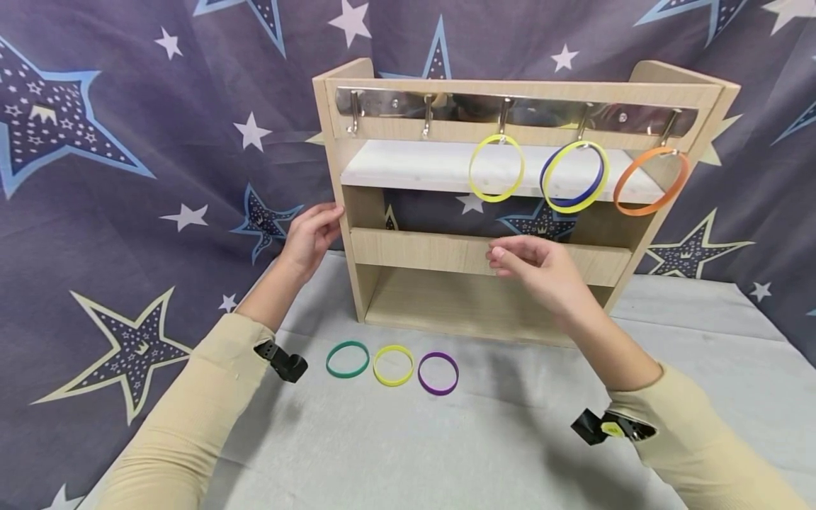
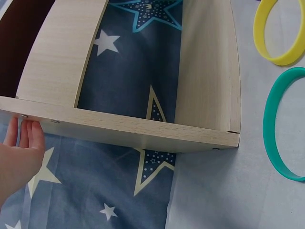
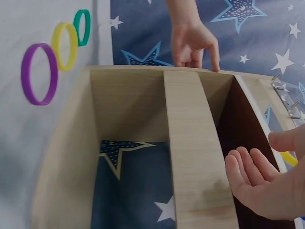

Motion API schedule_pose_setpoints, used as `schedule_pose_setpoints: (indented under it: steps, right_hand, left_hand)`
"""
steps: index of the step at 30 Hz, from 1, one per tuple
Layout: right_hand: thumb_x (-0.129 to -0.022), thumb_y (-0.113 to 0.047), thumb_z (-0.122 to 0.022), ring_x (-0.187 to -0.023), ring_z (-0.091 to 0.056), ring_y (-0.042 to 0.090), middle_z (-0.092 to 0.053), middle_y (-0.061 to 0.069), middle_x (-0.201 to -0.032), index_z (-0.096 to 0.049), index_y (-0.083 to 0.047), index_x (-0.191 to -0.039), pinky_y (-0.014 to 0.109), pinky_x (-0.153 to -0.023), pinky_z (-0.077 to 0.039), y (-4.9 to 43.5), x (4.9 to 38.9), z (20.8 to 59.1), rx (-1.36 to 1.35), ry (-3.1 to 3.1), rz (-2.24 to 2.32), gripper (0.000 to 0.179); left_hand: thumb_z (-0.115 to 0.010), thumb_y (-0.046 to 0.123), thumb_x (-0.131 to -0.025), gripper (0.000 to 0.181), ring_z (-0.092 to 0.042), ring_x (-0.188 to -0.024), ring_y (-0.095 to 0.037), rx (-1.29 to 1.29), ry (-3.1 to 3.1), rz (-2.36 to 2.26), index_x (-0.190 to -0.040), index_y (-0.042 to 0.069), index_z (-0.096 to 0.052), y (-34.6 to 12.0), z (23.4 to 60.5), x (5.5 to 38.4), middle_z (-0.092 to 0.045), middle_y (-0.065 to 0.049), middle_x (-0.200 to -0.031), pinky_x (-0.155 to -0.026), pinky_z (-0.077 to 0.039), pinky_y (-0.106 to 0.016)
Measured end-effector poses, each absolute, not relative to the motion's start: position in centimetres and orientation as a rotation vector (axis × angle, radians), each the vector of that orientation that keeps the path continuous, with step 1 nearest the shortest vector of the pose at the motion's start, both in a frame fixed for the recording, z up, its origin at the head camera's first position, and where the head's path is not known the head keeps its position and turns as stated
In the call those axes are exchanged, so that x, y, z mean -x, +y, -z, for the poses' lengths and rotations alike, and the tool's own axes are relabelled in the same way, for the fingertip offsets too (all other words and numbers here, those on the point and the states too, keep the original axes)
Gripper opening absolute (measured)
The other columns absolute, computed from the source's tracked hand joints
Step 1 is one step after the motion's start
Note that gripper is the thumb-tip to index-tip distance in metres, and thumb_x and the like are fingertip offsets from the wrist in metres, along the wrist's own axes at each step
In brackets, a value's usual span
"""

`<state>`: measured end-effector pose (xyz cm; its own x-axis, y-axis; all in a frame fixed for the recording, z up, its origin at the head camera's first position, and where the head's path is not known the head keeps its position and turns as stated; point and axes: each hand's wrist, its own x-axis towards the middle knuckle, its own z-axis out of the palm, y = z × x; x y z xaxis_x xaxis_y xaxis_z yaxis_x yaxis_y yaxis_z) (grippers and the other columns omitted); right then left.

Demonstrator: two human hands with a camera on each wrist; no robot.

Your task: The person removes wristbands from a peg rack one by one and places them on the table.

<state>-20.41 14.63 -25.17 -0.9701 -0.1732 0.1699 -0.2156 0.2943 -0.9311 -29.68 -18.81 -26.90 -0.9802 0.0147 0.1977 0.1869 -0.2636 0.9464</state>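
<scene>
My left hand [image 1: 312,237] rests its fingertips on the left side panel of a small wooden shelf [image 1: 421,251]; the left wrist view shows these fingers against the panel's outer face. In front of the shelf's middle board, my right hand [image 1: 538,269] hovers with nothing in it, fingers loosely bent and thumb apart from them in the right wrist view. Above it, a yellow silicone wristband [image 1: 472,166] hangs from the middle hook. Another yellow wristband [image 1: 605,180] and a dark blue one [image 1: 544,185] share the hook to its right. An orange wristband [image 1: 649,211] hangs from the far right hook.
A metal hook rail [image 1: 468,105] runs along the shelf's top. Green [image 1: 329,359], yellow [image 1: 376,365] and purple [image 1: 421,375] wristbands lie in a row on the grey cloth [image 1: 382,446] before the shelf. A star-patterned curtain [image 1: 127,248] hangs behind.
</scene>
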Motion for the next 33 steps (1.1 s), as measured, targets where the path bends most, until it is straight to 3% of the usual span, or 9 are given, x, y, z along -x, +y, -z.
schedule_pose_setpoints:
  steps: [4, 10, 16, 21, 26, 33]
  right_hand:
    - [-0.095, -0.025, -0.06, -0.092, -0.069, 0.004, -0.071, 0.001, -0.106, -0.057, 0.002, -0.126, 0.024, -0.087, -0.056, 14.1, 20.4, 24.7, -0.38, -2.384, -1.853, 0.041]
    - [-0.094, -0.022, -0.062, -0.09, -0.07, 0.004, -0.07, -0.015, -0.093, -0.053, 0.005, -0.129, 0.021, -0.085, -0.056, 13.4, 20.5, 24.4, -0.387, -2.123, -1.951, 0.045]
    - [-0.093, -0.017, -0.063, -0.092, -0.07, 0.005, -0.07, -0.008, -0.101, -0.048, 0.003, -0.134, 0.022, -0.086, -0.056, 13.0, 20.6, 24.3, -0.435, -1.932, -2.001, 0.049]
    - [-0.093, -0.01, -0.061, -0.092, -0.069, 0.003, -0.069, -0.011, -0.102, -0.043, 0.004, -0.138, 0.024, -0.087, -0.056, 12.4, 20.9, 24.5, -0.503, -1.872, -2.024, 0.05]
    - [-0.094, -0.006, -0.059, -0.088, -0.071, 0.006, -0.071, -0.01, -0.096, -0.05, 0.006, -0.125, 0.024, -0.084, -0.057, 11.6, 21.2, 24.4, -0.537, -1.773, -2.075, 0.034]
    - [-0.092, -0.009, -0.062, -0.079, -0.073, 0.009, -0.074, -0.005, -0.085, -0.059, -0.007, -0.095, 0.028, -0.079, -0.059, 10.7, 21.4, 23.8, -0.466, -1.67, -2.127, 0.004]
  left_hand:
    - [-0.053, 0.011, -0.094, 0.011, -0.059, -0.09, -0.007, 0.237, -1.842, 2.396, -0.091, 0.013, -0.063, -18.9, 26.9, 29.6, -0.062, 0.004, -0.089, -0.088, -0.048, -0.017]
    - [-0.054, 0.01, -0.094, 0.012, -0.06, -0.088, -0.007, 0.261, -1.82, 2.415, -0.089, 0.013, -0.064, -18.9, 26.9, 29.6, -0.063, 0.004, -0.087, -0.088, -0.049, -0.018]
    - [-0.054, 0.01, -0.093, 0.011, -0.061, -0.089, -0.007, 0.278, -1.829, 2.409, -0.089, 0.013, -0.064, -18.8, 26.8, 29.6, -0.064, 0.004, -0.089, -0.088, -0.049, -0.018]
    - [-0.054, 0.011, -0.093, 0.01, -0.061, -0.089, -0.006, 0.279, -1.834, 2.402, -0.09, 0.013, -0.063, -18.8, 26.8, 29.6, -0.064, 0.005, -0.089, -0.088, -0.048, -0.018]
    - [-0.054, 0.012, -0.094, 0.008, -0.06, -0.091, -0.007, 0.262, -1.849, 2.393, -0.092, 0.012, -0.062, -18.9, 26.8, 29.6, -0.063, 0.004, -0.091, -0.089, -0.048, -0.018]
    - [-0.054, 0.013, -0.094, 0.007, -0.059, -0.093, -0.008, 0.229, -1.87, 2.382, -0.095, 0.012, -0.061, -18.8, 26.9, 29.6, -0.06, 0.003, -0.093, -0.09, -0.048, -0.018]
